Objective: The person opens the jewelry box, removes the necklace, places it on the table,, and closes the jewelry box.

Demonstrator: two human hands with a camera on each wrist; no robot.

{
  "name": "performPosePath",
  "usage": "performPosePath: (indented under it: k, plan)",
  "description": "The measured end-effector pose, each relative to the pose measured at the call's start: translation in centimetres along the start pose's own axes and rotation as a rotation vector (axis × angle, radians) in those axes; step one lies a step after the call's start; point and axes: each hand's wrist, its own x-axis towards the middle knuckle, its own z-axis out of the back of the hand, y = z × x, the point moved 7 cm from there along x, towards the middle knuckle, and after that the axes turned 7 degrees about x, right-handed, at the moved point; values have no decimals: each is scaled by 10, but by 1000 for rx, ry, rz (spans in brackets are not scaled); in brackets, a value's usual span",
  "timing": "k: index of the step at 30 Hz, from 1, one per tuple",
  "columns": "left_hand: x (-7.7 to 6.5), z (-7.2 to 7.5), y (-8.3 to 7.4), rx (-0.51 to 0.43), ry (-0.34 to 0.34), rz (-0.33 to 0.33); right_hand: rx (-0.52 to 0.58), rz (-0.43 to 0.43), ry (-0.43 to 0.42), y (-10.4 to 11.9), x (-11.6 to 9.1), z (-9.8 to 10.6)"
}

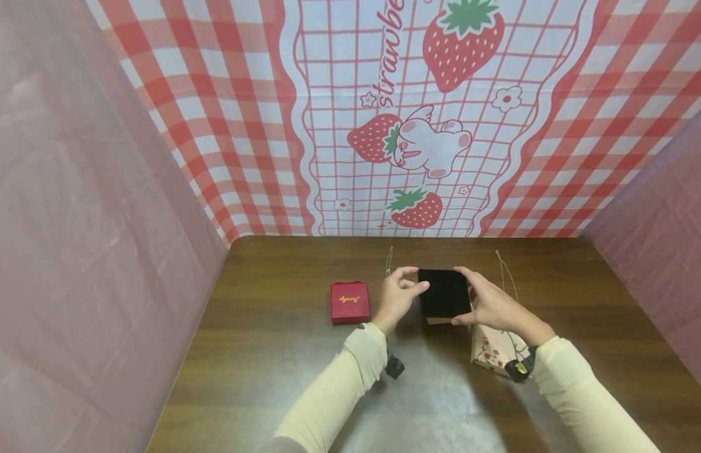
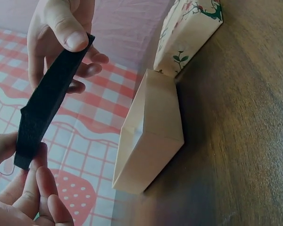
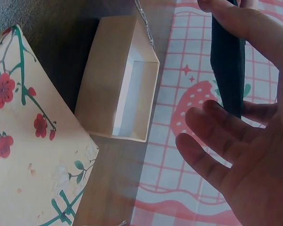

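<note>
Both hands hold a thin black square pad, like a jewelry box insert, above the table. My left hand pinches its left edge between thumb and fingers. On the opposite side, my right hand grips the pad, its thumb near the lower corner. In the left wrist view, the pad appears edge-on between the two hands. Below it stands an open beige box base, pale inside, mostly hidden in the head view. A beige lid with red flowers and green stems lies beside the base.
A closed dark red box with gold lettering sits left of the hands. One thin chain lies behind the left hand. Another chain lies behind the right hand. A strawberry-print cloth hangs at the table's back edge.
</note>
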Motion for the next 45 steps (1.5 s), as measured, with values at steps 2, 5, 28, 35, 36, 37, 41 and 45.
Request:
performPosePath:
  k: [2, 5, 28, 35, 36, 37, 41, 45]
  plan:
    - [0, 0, 0, 16, 5, -11, 6, 0, 9, 0, 0, 1]
    - [1, 0, 0, 31, 9, -30, 4, 1, 11, 0, 0, 3]
    - [12, -15, 2, 266, 100, -96, 5, -105, 69, -30, 14, 4]
    - [11, -22, 8, 407, 169, -107, 6, -125, 76, -39, 17, 2]
    - [11, -23, 9, 413, 178, -104, 9, -131, 75, -40, 17, 2]
    - [11, -24, 10, 413, 185, -100, 12, -136, 74, -41, 17, 1]
    - [12, -27, 13, 408, 201, -93, 22, -157, 79, -46, 17, -2]
    - [14, -29, 16, 423, 201, -97, 31, -170, 91, -50, 18, -6]
